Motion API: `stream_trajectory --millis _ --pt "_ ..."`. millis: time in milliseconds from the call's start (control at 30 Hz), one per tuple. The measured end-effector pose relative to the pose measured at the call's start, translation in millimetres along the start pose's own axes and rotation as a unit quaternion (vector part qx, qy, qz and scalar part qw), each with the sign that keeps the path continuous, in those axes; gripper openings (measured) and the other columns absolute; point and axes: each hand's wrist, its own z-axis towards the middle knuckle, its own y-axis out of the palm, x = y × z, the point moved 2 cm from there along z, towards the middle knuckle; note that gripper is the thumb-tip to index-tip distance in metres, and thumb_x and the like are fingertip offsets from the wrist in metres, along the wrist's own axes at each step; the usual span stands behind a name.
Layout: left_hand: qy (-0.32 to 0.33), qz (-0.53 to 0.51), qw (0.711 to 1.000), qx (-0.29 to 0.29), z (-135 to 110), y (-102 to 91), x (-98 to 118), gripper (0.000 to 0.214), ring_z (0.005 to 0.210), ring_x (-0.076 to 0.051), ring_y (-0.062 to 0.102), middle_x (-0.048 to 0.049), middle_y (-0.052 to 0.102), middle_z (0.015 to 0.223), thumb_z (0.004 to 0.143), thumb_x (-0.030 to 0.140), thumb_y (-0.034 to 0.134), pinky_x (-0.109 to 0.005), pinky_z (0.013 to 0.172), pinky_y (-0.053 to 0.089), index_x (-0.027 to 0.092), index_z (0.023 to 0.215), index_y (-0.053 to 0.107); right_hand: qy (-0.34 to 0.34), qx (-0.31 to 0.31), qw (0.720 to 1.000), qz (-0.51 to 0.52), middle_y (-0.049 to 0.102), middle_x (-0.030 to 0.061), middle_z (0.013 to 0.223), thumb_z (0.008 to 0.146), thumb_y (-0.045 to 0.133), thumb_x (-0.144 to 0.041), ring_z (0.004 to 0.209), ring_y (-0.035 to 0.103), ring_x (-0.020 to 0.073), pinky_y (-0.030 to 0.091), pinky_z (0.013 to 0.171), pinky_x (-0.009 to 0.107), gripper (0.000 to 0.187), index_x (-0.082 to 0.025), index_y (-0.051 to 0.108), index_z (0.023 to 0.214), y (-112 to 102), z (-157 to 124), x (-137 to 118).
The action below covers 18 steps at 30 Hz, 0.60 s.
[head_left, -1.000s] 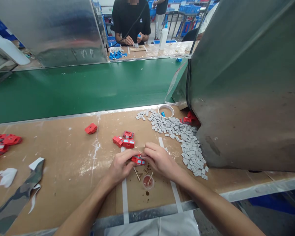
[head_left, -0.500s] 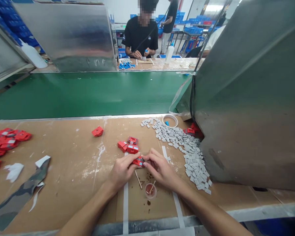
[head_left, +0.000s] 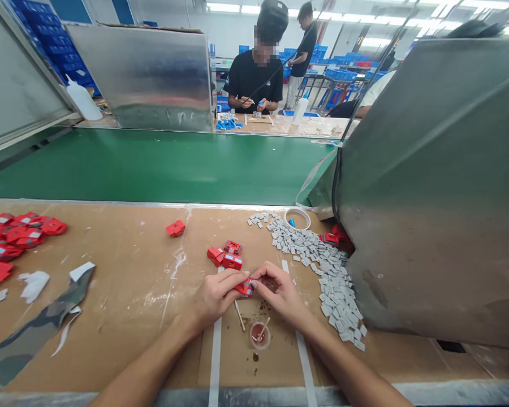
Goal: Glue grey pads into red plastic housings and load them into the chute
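My left hand (head_left: 220, 290) is closed around a small red plastic part (head_left: 245, 287) with grey and pale patches. My right hand (head_left: 277, 288) meets it from the right, thumb and forefinger pinched at the part's edge; whatever lies between those fingertips is too small to name. Just beyond sit several similar red parts (head_left: 232, 260). Below my hands is a small clear cup (head_left: 260, 336) of reddish liquid with a swab stick (head_left: 263, 328) in it. A second cotton swab (head_left: 240, 316) lies on the cardboard to the cup's left.
Many small grey rectangular pieces (head_left: 339, 288) spread on the right beside a tape roll (head_left: 297, 219) and a metal panel (head_left: 441, 198). Red parts (head_left: 17, 234) pile at left, near a camouflage strip (head_left: 46, 325). Beyond runs a green belt (head_left: 173, 164); a co-worker (head_left: 254, 79) sits across it.
The camera view has tilted up a little, so the scene sits slightly lower and further right. The red part is turned somewhat between my hands, which stay together at it.
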Motion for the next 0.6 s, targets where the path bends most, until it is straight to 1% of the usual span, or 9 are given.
stream_trajectory --millis 100,167,233,300,433,600 --pt "-0.009 0.003 1.000 -0.005 -1.1 1.0 -0.6 0.025 0.093 -0.018 0.073 -0.0106 0.075 0.104 0.095 0.019 0.057 -0.026 0.081 0.060 0.015 0.119 0.064 -0.012 0.014 1.000 -0.020 0.063 0.0046 0.085 0.091 0.064 -0.035 0.076 0.059 0.0160 0.047 0.070 0.028 0.019 -0.018 0.068 0.087 1.1 -0.2 -0.8" --pt "-0.011 0.010 1.000 -0.009 -1.4 1.5 -0.2 0.025 0.092 -0.019 0.073 -0.0106 0.075 0.103 0.095 0.020 0.057 -0.027 0.080 0.060 0.015 0.119 0.064 0.002 0.020 1.000 0.003 0.064 0.0049 0.088 0.090 0.064 -0.036 0.078 0.060 0.0162 0.048 0.071 0.028 0.019 -0.018 0.068 0.091 2.6 -0.5 0.6" --pt "-0.014 0.017 1.000 -0.012 -1.5 1.7 0.7 0.026 0.091 -0.019 0.073 -0.0105 0.075 0.103 0.096 0.022 0.056 -0.027 0.079 0.061 0.015 0.120 0.064 0.027 0.016 0.998 0.047 0.064 0.0047 0.090 0.090 0.065 -0.039 0.080 0.061 0.0160 0.049 0.072 0.027 0.022 -0.018 0.068 0.094 4.4 -1.3 2.6" --pt "-0.011 0.027 1.000 -0.012 -1.7 1.3 1.8 0.027 0.091 -0.018 0.073 -0.0102 0.075 0.103 0.097 0.023 0.054 -0.027 0.080 0.061 0.016 0.121 0.064 0.050 -0.001 0.996 0.078 0.063 0.0042 0.091 0.089 0.066 -0.043 0.081 0.060 0.0154 0.049 0.073 0.027 0.026 -0.018 0.068 0.094 5.3 -2.1 3.7" --pt "0.007 0.040 0.999 -0.016 -3.0 0.1 4.1 0.028 0.094 -0.017 0.073 -0.0098 0.075 0.105 0.099 0.021 0.050 -0.025 0.082 0.060 0.017 0.123 0.064 0.067 -0.042 0.994 0.078 0.061 0.0032 0.088 0.088 0.067 -0.048 0.076 0.056 0.0134 0.046 0.070 0.025 0.031 -0.017 0.068 0.093 2.8 -1.8 1.1" --pt "0.008 0.048 0.998 -0.043 -5.0 -0.1 5.7 0.033 0.099 -0.018 0.072 -0.0099 0.074 0.108 0.099 0.018 0.045 -0.027 0.085 0.059 0.018 0.129 0.059 0.071 -0.088 0.989 0.096 0.058 0.0017 0.079 0.086 0.069 -0.051 0.070 0.050 0.0125 0.042 0.065 0.024 0.036 -0.016 0.062 0.081 0.5 -1.0 -2.3"
